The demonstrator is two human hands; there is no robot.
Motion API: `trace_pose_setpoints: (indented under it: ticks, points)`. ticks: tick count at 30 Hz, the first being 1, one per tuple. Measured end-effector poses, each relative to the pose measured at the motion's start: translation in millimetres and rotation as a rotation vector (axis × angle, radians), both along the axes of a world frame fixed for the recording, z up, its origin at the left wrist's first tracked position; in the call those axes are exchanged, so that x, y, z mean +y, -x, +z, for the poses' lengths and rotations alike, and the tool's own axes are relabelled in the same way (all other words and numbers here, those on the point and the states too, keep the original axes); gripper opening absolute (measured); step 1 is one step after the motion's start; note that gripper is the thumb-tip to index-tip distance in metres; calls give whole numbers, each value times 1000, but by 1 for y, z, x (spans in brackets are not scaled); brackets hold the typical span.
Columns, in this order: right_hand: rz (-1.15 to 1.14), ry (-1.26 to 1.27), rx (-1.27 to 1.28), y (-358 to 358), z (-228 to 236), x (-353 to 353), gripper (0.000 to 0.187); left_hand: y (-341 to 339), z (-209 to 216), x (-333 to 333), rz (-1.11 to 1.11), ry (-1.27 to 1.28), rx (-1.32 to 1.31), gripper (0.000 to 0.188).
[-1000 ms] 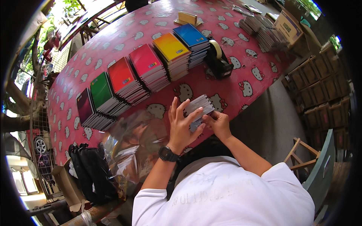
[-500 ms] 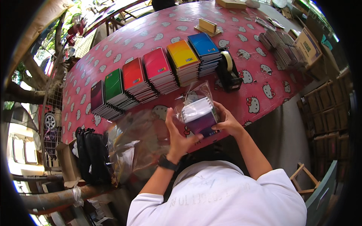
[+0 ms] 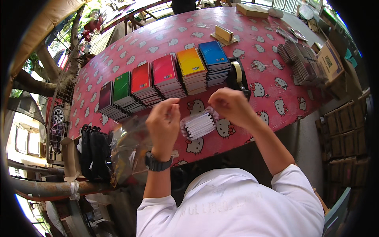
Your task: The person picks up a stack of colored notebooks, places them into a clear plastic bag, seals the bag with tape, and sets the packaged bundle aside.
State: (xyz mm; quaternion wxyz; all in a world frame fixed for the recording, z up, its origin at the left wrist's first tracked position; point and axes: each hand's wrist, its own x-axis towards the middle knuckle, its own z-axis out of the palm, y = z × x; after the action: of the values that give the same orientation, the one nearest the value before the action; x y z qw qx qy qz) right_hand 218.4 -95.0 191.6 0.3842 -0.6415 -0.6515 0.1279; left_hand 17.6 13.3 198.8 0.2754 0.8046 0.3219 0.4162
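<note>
A small bundle of spiral notebooks (image 3: 200,125) in clear plastic sits at the table's near edge, between my hands. White page edges and dark coils face up. My left hand (image 3: 164,124), with a black watch on its wrist, is raised to the left of the bundle; its fingers are loosely bent, and I see nothing in them. My right hand (image 3: 233,104) hovers at the bundle's upper right, fingers curled toward the thumb and slightly blurred. Whatever it may hold is hidden. Just beyond that hand stands a black tape dispenser (image 3: 239,77) with a pale roll.
Stacks of spiral notebooks in dark purple, green, red, pink (image 3: 164,69), yellow and blue (image 3: 213,53) line the pink table (image 3: 158,39). Clear plastic bags (image 3: 132,144) lie at left beside a black bag (image 3: 94,150). Wrapped bundles (image 3: 302,63) and a cardboard box (image 3: 329,59) are at right.
The notebook bundle has left my hands and rests on the table, turned so the purple cover no longer shows. Both hands have moved up and away from it.
</note>
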Motion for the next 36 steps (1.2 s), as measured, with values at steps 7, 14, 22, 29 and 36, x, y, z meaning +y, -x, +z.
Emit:
trace_pose_setpoints:
  ticks: [7,14,22,29,36]
  points:
    - [178,-123,-364,-6,-5,-13,21,9,-6,-15,-576,-540,527,24]
    - [306,24,236,-29,-63,-33,43,56,-76,-15,-256,-196,74,26]
    - [364,89,252,-15,-75,-28,59,55,-115,-21,-397,-147,148,60]
    - [383,213,-40,15,-67,-22,74,59,-116,-14,-479,-142,295,71]
    - [515,298,-3,3,-69,-8,45,29,-91,-8,-650,-123,432,75]
